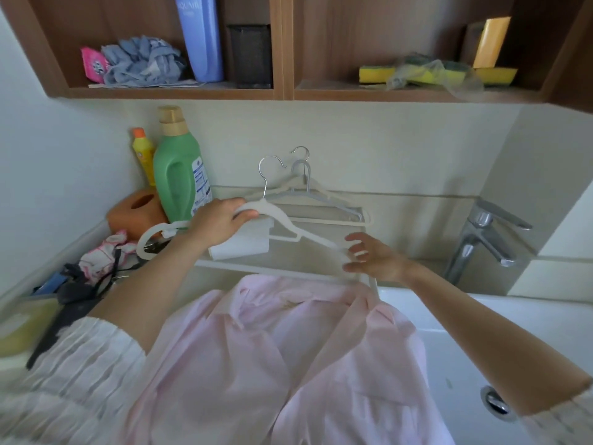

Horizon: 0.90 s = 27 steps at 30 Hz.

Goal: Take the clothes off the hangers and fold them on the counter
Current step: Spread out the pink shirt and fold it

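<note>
A pale pink shirt lies crumpled on the counter in front of me, its collar towards the wall. Above it I hold a bare white hanger. My left hand grips the hanger near its neck. My right hand is by the hanger's right end with its fingers spread, touching or nearly touching it. Two more empty hangers lean against the back wall behind. A small folded white cloth lies on the counter under my left hand.
A green detergent bottle, a yellow bottle and an orange holder stand at the back left, with cluttered items along the left edge. A chrome tap and white sink are on the right. Shelves hang overhead.
</note>
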Available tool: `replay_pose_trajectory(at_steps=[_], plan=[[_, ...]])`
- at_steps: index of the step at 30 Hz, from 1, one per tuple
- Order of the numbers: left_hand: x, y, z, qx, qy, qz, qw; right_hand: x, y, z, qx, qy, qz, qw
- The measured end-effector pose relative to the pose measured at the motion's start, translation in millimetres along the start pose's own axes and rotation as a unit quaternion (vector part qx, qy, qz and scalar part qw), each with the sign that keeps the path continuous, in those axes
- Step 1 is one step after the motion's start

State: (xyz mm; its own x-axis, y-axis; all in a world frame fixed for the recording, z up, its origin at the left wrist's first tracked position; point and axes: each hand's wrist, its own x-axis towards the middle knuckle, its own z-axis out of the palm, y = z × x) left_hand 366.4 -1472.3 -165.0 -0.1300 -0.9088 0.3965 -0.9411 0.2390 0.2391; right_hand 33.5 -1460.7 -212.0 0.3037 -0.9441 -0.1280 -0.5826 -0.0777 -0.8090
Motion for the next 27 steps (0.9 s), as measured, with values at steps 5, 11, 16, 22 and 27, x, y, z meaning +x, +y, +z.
replay_pose_trajectory(at_steps=[5,11,16,22,27], plan=[[20,-2,-5,-0.016,0.070,0.001,0.997,26,-26,4,0.126,0.142,-0.089,0.978],[51,-12,2,0.012,0.117,0.057,0.991,65,-28,-20,-0.010,0.292,-0.216,0.932],[90,-28,32,0.008,0.077,0.003,0.997,110,-21,-27,-0.035,0.220,-0.149,0.963],[146,-34,90,-0.013,0.030,-0.040,0.999,167,11,-28,-0.080,0.208,-0.057,0.973],[180,-30,137,-0.028,-0.003,-0.082,0.996,205,44,-33,-0.140,0.251,0.023,0.957]])
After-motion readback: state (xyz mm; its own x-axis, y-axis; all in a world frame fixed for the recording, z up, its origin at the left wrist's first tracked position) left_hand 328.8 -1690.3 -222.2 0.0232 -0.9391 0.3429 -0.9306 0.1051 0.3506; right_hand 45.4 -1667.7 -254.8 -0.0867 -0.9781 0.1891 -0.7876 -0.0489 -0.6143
